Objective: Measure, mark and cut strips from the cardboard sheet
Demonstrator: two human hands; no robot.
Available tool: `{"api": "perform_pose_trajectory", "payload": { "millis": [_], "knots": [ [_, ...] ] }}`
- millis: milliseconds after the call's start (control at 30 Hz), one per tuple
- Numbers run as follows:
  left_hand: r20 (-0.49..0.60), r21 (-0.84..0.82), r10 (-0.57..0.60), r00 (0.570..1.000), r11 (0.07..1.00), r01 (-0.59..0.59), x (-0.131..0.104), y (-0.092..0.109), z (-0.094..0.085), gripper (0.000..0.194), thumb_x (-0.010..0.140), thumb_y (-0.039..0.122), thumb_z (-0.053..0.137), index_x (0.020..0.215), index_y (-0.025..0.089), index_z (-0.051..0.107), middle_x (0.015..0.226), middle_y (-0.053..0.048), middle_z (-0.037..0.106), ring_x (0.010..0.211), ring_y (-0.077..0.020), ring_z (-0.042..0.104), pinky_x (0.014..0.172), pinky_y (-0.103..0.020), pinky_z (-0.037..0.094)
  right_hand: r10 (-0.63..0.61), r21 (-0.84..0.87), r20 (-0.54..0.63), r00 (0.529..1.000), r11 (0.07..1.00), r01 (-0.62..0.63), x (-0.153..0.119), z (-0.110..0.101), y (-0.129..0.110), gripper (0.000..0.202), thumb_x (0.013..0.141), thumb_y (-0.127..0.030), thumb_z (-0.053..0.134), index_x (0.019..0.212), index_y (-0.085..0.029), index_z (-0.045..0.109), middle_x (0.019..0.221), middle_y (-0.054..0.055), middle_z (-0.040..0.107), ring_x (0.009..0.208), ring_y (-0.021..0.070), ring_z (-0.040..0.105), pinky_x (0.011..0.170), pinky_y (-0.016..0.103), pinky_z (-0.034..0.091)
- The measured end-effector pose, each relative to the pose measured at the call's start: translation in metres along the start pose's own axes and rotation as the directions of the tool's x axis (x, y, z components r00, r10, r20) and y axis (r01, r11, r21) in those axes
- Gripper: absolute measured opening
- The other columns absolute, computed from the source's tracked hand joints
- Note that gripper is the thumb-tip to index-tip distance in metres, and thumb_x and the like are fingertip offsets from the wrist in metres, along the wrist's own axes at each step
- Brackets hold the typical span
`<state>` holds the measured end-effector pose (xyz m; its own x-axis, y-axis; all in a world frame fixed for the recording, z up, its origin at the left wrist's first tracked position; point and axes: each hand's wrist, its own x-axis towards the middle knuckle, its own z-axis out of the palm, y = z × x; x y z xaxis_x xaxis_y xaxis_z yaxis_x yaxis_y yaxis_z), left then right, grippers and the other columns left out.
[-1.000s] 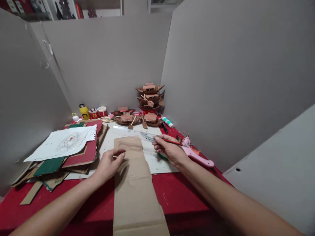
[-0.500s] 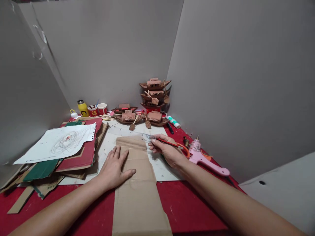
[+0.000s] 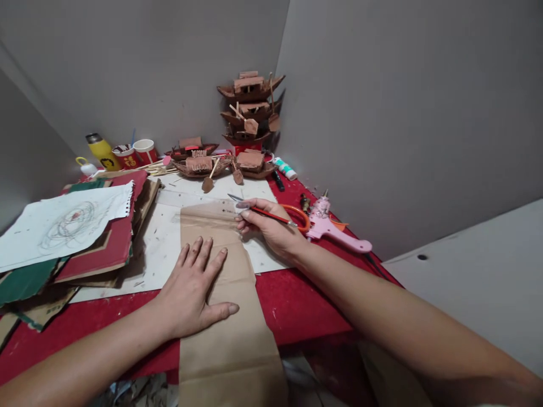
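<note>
Cups (image 3: 145,152) of red and white paper stand at the far left of the red-covered surface (image 3: 292,305). The left one, marked with a gold character, holds dark and pale bits too small to identify; the right one shows a white inner wall, its bottom hidden. A thin blue stick (image 3: 133,137) rises between their rims, and a yellow bottle with a dark cap (image 3: 103,154) is just beside the left one.

A long tan cardboard strip (image 3: 229,339) lies over a white board (image 3: 148,271) and the surface, its near end running past the edge. Creases cross it, and its right side is uneven. A clear plastic ruler (image 3: 199,208) lies across its far end.

The left hand (image 3: 193,294) rests palm down on the strip, fingers spread and holding nothing, thumb pointing right. The right hand (image 3: 271,229), by the ruler's right end, has its fingers bent around a slim red stick-shaped tool (image 3: 271,215). A dark pointed tip (image 3: 235,198) juts ahead of them.
</note>
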<state>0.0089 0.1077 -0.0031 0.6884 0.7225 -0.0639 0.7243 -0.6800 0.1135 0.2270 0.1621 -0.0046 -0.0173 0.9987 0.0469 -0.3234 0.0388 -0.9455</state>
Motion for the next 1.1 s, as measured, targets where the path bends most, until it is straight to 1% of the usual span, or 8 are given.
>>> {"api": "perform_pose_trajectory", "payload": {
  "millis": [333, 600, 700, 833, 867, 967, 1033, 1100],
  "knots": [
    [-0.109, -0.132, 0.008, 0.994, 0.991, -0.023, 0.0, -0.008, -0.008, 0.081, 0.084, 0.066, 0.051, 0.146, 0.015, 0.04, 0.153, -0.022, 0.032, 0.138, -0.0389, 0.032, 0.109, -0.054, 0.03, -0.007, -0.008, 0.028, 1.0, 1.0, 0.008, -0.005, 0.002, -0.001, 0.024, 0.075, -0.027, 0.072, 0.095, -0.015, 0.065, 0.07, 0.0, 0.069, 0.062, 0.0106, 0.065, 0.059, 0.024, 0.053],
    [-0.244, -0.366, -0.371, 0.896, 0.891, 0.269, -0.021, -0.038, -0.022, 0.062, 0.084, 0.053, 0.057, 0.134, 0.017, 0.051, 0.12, -0.015, 0.063, 0.097, -0.0294, 0.064, 0.087, -0.045, 0.049, 0.061, 0.081, -0.106, 0.993, 0.995, -0.052, -0.008, 0.0, -0.007, 0.025, 0.074, -0.026, 0.074, 0.095, -0.019, 0.064, 0.075, -0.001, 0.071, 0.062, 0.0091, 0.065, 0.062, 0.023, 0.054],
    [-0.127, -0.712, -0.529, 0.839, 0.638, 0.294, -0.031, -0.036, -0.021, 0.066, 0.079, 0.052, 0.064, 0.134, 0.019, 0.05, 0.127, -0.015, 0.061, 0.1, -0.0282, 0.065, 0.087, -0.043, 0.05, 0.147, 0.148, -0.136, 0.98, 0.981, -0.127, -0.011, 0.002, -0.004, 0.021, 0.074, -0.022, 0.074, 0.092, -0.019, 0.064, 0.073, -0.001, 0.071, 0.061, 0.0089, 0.066, 0.065, 0.023, 0.055],
    [0.106, -0.968, -0.683, 0.723, 0.096, 0.232, -0.033, -0.015, -0.02, 0.087, 0.068, 0.047, 0.078, 0.141, 0.018, 0.04, 0.12, -0.017, 0.065, 0.096, -0.0277, 0.067, 0.074, -0.036, 0.055, 0.226, 0.194, -0.119, 0.967, 0.96, -0.2, -0.014, 0.007, 0.0, 0.018, 0.072, -0.017, 0.075, 0.087, -0.018, 0.065, 0.068, 0.0, 0.07, 0.058, 0.0099, 0.065, 0.064, 0.025, 0.056],
    [0.169, -0.978, -0.673, 0.72, -0.023, 0.208, -0.032, -0.009, -0.02, 0.089, 0.067, 0.045, 0.08, 0.141, 0.017, 0.04, 0.112, -0.016, 0.069, 0.091, -0.0272, 0.069, 0.07, -0.035, 0.055, 0.229, 0.197, -0.11, 0.967, 0.959, -0.205, -0.014, 0.009, 0.0, 0.018, 0.071, -0.017, 0.075, 0.086, -0.018, 0.065, 0.068, 0.0, 0.07, 0.057, 0.0104, 0.065, 0.064, 0.026, 0.057],
    [0.346, -0.927, -0.438, 0.83, -0.295, 0.23, -0.029, 0.005, -0.02, 0.068, 0.068, 0.04, 0.081, 0.126, 0.012, 0.057, 0.097, -0.015, 0.074, 0.08, -0.0255, 0.071, 0.07, -0.034, 0.055, 0.202, 0.209, -0.098, 0.974, 0.961, -0.179, -0.015, 0.012, -0.001, 0.019, 0.071, -0.02, 0.076, 0.087, -0.018, 0.066, 0.069, 0.001, 0.07, 0.058, 0.0117, 0.065, 0.068, 0.032, 0.059],
    [0.385, -0.901, -0.341, 0.857, -0.341, 0.269, -0.033, 0.01, -0.024, 0.049, 0.069, 0.039, 0.081, 0.107, 0.01, 0.068, 0.093, -0.016, 0.075, 0.074, -0.0239, 0.072, 0.068, -0.031, 0.056, 0.147, 0.22, -0.117, 0.982, 0.968, -0.119, -0.015, 0.011, -0.004, 0.023, 0.071, -0.024, 0.077, 0.09, -0.02, 0.066, 0.072, 0.0, 0.07, 0.061, 0.012, 0.066, 0.072, 0.032, 0.058],
    [0.385, -0.905, -0.389, 0.837, -0.336, 0.26, -0.046, 0.013, -0.031, 0.042, 0.068, 0.039, 0.082, 0.097, 0.011, 0.072, 0.092, -0.015, 0.076, 0.074, -0.0247, 0.073, 0.066, -0.031, 0.056, 0.084, 0.231, -0.149, 0.985, 0.972, -0.048, -0.015, 0.009, -0.006, 0.026, 0.071, -0.027, 0.078, 0.093, -0.022, 0.066, 0.076, -0.001, 0.07, 0.065, 0.0116, 0.067, 0.076, 0.031, 0.058]
  ]
}}
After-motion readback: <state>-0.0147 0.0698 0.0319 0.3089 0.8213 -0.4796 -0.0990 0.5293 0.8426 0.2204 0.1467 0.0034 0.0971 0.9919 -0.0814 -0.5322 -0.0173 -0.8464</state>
